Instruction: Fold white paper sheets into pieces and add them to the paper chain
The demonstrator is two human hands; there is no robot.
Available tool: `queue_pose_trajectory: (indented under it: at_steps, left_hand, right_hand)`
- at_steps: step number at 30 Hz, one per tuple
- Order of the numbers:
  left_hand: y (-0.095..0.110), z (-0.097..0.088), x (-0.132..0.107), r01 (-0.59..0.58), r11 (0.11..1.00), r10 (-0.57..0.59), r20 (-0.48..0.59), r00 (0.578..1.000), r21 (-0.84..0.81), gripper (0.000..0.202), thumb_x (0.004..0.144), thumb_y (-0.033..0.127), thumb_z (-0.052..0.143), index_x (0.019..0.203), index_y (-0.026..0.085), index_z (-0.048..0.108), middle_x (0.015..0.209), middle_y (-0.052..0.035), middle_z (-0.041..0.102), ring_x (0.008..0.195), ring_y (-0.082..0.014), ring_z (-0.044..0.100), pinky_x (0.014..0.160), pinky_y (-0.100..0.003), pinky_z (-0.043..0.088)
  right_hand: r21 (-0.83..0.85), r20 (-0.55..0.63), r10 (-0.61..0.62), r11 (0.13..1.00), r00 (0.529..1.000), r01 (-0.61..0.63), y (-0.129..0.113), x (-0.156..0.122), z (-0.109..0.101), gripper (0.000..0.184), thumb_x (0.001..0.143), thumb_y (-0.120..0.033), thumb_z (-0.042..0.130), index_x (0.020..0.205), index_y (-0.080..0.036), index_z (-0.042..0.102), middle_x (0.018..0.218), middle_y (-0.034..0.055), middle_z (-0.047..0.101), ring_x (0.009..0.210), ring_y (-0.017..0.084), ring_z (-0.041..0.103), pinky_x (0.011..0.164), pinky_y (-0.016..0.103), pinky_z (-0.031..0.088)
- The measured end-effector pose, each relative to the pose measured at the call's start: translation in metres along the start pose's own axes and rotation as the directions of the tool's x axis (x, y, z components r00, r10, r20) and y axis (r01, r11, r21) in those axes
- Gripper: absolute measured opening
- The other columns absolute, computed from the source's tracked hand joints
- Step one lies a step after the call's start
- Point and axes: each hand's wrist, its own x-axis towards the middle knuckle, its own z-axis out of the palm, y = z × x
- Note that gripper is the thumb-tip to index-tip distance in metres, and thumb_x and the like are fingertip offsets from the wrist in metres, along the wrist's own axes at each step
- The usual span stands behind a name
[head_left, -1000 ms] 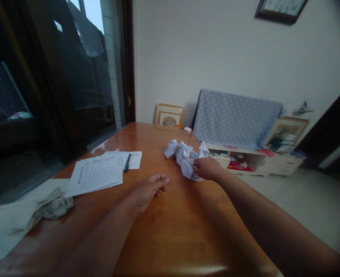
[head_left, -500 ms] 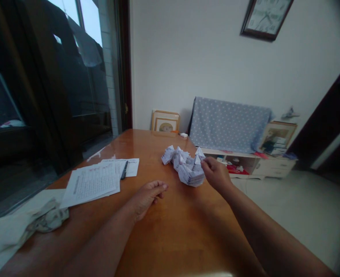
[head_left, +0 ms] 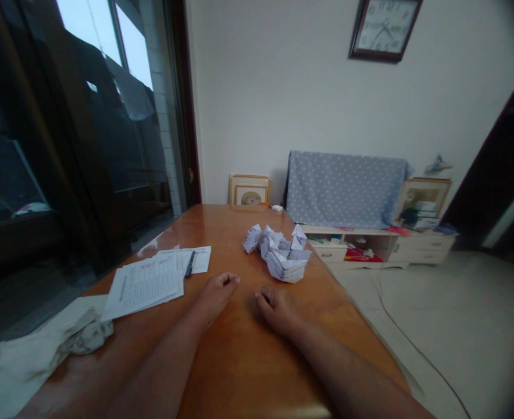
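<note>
Several folded white paper boats (head_left: pixel 286 267) with printing on them stand bunched together on the wooden table (head_left: pixel 248 372), just beyond my hands. My left hand (head_left: pixel 218 295) rests on the tabletop with its fingers curled in, and nothing shows in it. To its right, my right hand (head_left: pixel 278 309) lies in a loose fist, also with nothing visible inside. A small gap separates the two hands, and neither touches the boats. Printed paper sheets (head_left: pixel 146 285) are left of my left hand, with a dark pen (head_left: pixel 189 264) lying on them.
A crumpled pale cloth (head_left: pixel 82 334) lies at the table's left edge. At the far end sits a small white box (head_left: pixel 277 208). Beyond stand a framed picture (head_left: pixel 250 189) and a low white cabinet (head_left: pixel 418 250). A cable (head_left: pixel 414 343) runs over the floor at right.
My right hand has let go of the paper boats and come back toward me, down to the table beside my left hand. The left hand has shifted slightly left. The view has tilted a little.
</note>
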Motion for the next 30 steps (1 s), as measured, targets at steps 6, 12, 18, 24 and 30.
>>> queue_pose_trajectory:
  at_steps: [6,12,18,24,30]
  left_hand:
    - [-0.009,-0.021,0.008,0.088,0.937,-0.006,-0.235,0.972,0.338,0.028,0.089,0.043,0.049,0.083,0.02,0.065,0.086,-0.003,0.066,0.086,-0.0205,0.059,0.079,-0.029,0.04]
    - [-0.018,-0.05,0.007,0.431,0.761,-0.121,-0.547,0.828,0.485,0.032,0.088,0.036,0.047,0.112,0.022,0.063,0.126,-0.016,0.059,0.12,-0.039,0.045,0.096,-0.054,0.031]
    - [-0.036,-0.059,0.005,0.638,0.606,-0.21,-0.678,0.705,0.476,0.049,0.086,0.041,0.049,0.128,0.017,0.05,0.145,-0.0218,0.043,0.141,-0.0396,0.023,0.105,-0.061,0.023]
    - [-0.043,-0.059,0.002,0.702,0.521,-0.272,-0.685,0.675,0.485,0.049,0.086,0.043,0.045,0.125,0.015,0.05,0.138,-0.0253,0.049,0.136,-0.0409,0.035,0.102,-0.063,0.025]
    - [-0.037,-0.066,-0.007,0.702,0.479,-0.293,-0.658,0.693,0.527,0.044,0.083,0.038,0.049,0.12,0.016,0.055,0.13,-0.0227,0.058,0.123,-0.0412,0.049,0.094,-0.058,0.034]
  right_hand:
    - [-0.026,0.087,-0.074,0.997,0.993,0.076,0.005,-0.005,-0.007,0.036,0.095,-0.041,0.043,0.068,-0.019,0.051,0.066,0.0011,0.059,0.06,0.013,0.048,0.056,0.028,0.023]
    - [-0.01,0.098,-0.08,0.997,0.992,0.082,0.011,-0.003,-0.005,0.037,0.095,-0.041,0.041,0.066,-0.02,0.048,0.063,0.0001,0.056,0.059,0.013,0.048,0.056,0.027,0.024]
    - [0.0,0.127,-0.073,0.997,0.989,0.074,0.013,-0.001,-0.004,0.036,0.095,-0.041,0.041,0.067,-0.019,0.05,0.065,0.0002,0.057,0.06,0.013,0.049,0.056,0.027,0.024]
    - [0.017,0.148,-0.075,0.997,0.986,0.074,0.013,0.0,-0.007,0.035,0.093,-0.041,0.044,0.068,-0.019,0.053,0.065,0.0006,0.058,0.06,0.013,0.049,0.055,0.027,0.023]
    - [0.033,0.155,-0.089,0.996,0.984,0.085,0.017,0.0,-0.006,0.031,0.092,-0.039,0.046,0.07,-0.019,0.057,0.068,0.001,0.06,0.062,0.014,0.049,0.056,0.027,0.023]
